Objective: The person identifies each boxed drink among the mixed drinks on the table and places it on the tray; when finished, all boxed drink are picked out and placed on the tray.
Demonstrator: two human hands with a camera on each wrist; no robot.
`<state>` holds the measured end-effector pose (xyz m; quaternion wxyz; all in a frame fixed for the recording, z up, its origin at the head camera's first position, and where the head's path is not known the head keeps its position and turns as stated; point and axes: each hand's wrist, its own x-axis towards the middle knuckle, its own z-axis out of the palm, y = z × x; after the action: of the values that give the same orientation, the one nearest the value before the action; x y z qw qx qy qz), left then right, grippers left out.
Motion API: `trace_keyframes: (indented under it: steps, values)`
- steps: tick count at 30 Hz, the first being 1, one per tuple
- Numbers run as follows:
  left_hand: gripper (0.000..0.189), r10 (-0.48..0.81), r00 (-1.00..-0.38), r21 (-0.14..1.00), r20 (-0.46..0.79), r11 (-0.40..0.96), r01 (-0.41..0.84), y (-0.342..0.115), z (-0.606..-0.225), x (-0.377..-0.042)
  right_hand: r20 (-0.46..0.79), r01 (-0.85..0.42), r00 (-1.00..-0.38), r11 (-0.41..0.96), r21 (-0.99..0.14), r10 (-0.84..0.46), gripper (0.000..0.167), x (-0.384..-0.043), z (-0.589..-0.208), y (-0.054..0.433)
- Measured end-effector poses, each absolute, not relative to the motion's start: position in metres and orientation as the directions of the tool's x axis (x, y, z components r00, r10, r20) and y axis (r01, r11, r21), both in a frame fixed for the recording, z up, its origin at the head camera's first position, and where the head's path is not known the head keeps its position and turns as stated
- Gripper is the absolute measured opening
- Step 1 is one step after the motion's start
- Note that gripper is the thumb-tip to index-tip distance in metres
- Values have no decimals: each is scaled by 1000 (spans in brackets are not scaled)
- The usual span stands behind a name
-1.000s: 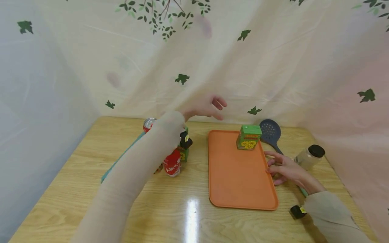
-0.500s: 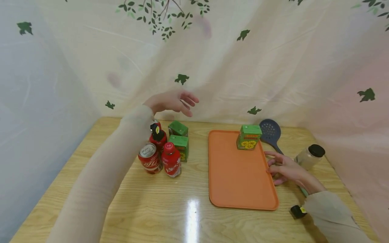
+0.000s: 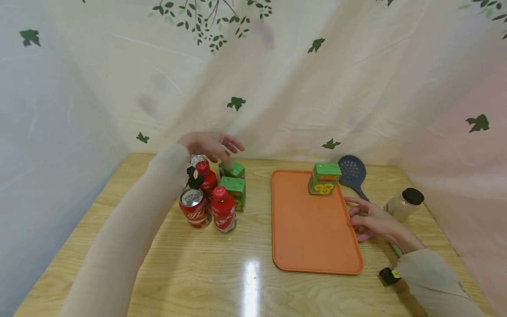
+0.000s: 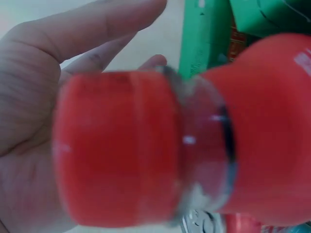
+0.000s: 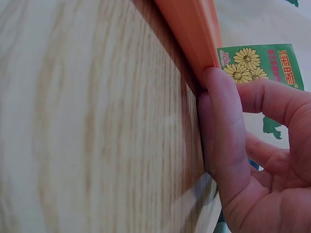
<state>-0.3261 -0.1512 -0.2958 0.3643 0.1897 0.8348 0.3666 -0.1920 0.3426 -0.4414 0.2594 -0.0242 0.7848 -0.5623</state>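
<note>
In the head view my left hand [image 3: 211, 145] hovers over the back of the group at the left, fingers loose and holding nothing. Below its fingertips stands a green drink carton [image 3: 234, 170], with a second green carton [image 3: 233, 191] in front. A red bottle [image 3: 207, 178] rises beside the left wrist, its cap [image 4: 116, 150] large in the left wrist view. Another red bottle [image 3: 223, 209] and a red soda can [image 3: 195, 209] stand nearer. My right hand [image 3: 374, 220] holds the orange tray [image 3: 313, 233] by its right rim, thumb [image 5: 226, 131] against the edge.
A green carton with yellow flowers [image 3: 325, 179] stands on the tray's back right corner. Behind the right rim lies a dark blue skimmer [image 3: 352, 171]. A clear jar with a black lid [image 3: 404, 204] stands to its right. Another can [image 3: 197, 159] shows partly behind my left wrist.
My left hand moved left from above the tray's back left side, then lowered over the green carton. The bottles and cans came into sight. The right hand and tray stayed put.
</note>
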Motion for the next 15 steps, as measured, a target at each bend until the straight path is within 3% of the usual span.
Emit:
trace_keyframes:
  steps: [15]
  values:
    - [62,543,-614,692,-573,722,-7,-146,-310,-325,-376,248,-866,371,-895,-330,81,-191,-441,343]
